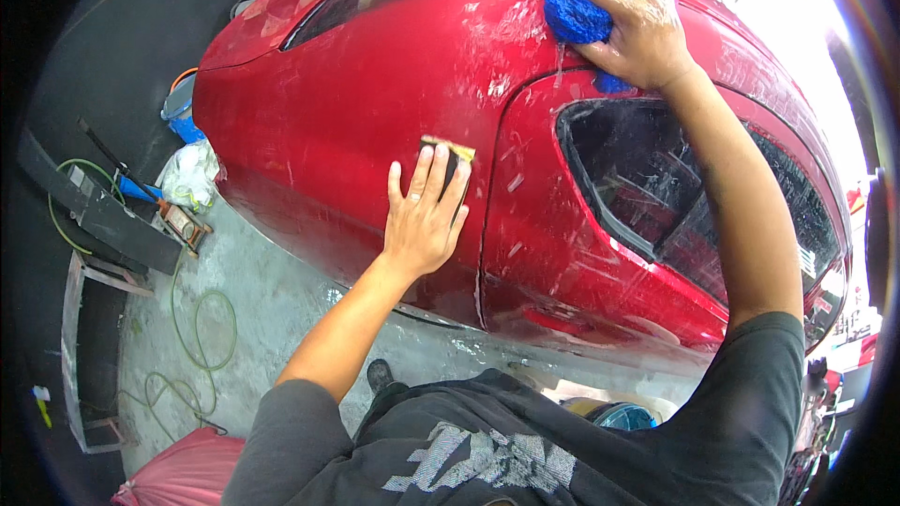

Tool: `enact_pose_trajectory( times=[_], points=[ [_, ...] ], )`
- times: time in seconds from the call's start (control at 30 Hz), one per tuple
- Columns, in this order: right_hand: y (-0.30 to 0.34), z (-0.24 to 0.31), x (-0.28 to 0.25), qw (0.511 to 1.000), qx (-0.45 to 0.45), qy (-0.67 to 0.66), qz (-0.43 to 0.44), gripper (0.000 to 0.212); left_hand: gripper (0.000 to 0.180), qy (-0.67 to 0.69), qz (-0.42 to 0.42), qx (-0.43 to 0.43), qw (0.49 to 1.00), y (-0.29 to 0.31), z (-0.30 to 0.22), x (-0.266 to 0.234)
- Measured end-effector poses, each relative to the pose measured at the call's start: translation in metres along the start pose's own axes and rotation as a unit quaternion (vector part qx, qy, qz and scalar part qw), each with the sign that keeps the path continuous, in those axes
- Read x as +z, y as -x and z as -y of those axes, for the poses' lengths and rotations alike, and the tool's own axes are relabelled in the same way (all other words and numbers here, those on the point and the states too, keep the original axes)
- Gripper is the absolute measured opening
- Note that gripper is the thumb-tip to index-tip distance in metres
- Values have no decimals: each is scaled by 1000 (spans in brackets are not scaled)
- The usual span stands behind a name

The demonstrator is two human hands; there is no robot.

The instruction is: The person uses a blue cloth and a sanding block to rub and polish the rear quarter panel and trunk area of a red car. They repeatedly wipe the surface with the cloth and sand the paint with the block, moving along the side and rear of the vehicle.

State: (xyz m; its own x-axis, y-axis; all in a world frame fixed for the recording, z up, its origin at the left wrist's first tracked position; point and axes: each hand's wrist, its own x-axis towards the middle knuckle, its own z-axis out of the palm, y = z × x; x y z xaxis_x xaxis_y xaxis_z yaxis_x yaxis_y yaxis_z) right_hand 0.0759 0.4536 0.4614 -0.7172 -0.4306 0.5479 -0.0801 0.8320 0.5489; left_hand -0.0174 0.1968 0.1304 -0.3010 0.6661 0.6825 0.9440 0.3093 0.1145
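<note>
My left hand point(425, 211) lies over a small dark sanding pad point(457, 152) with a yellowish edge. Its fingers press the pad against the side panel of a red car point(347, 112), just ahead of the door seam. Farther up, my right hand point(642, 23) grips a bunched, fluffy blue cloth point(574, 9) near the top of the door frame and the windscreen's edge. Water runs in streaks and drops over the paint, and my right hand looks wet. The palm hides part of the cloth, and the left fingers cover most of the pad.
Left of the car stand a blue bucket point(186, 122), a white plastic bag point(191, 174) and an orange jack-like tool point(183, 227). A green hose point(220, 328) coils across the wet floor. Red fabric point(183, 473) lies at lower left. A blue-rimmed container point(626, 415) stands beside me.
</note>
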Motion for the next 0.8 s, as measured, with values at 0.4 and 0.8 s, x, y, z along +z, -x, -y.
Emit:
enact_pose_trajectory(
  times=[0.4,0.8],
  points=[
    [-1,-4,12,998,-20,-11,-63,65,71,34,35,-5,999,6,4,-7],
    [1,5,2,998,-4,-1,-60,61,70,30,13,72,997,-73,23,-44]
  ],
)
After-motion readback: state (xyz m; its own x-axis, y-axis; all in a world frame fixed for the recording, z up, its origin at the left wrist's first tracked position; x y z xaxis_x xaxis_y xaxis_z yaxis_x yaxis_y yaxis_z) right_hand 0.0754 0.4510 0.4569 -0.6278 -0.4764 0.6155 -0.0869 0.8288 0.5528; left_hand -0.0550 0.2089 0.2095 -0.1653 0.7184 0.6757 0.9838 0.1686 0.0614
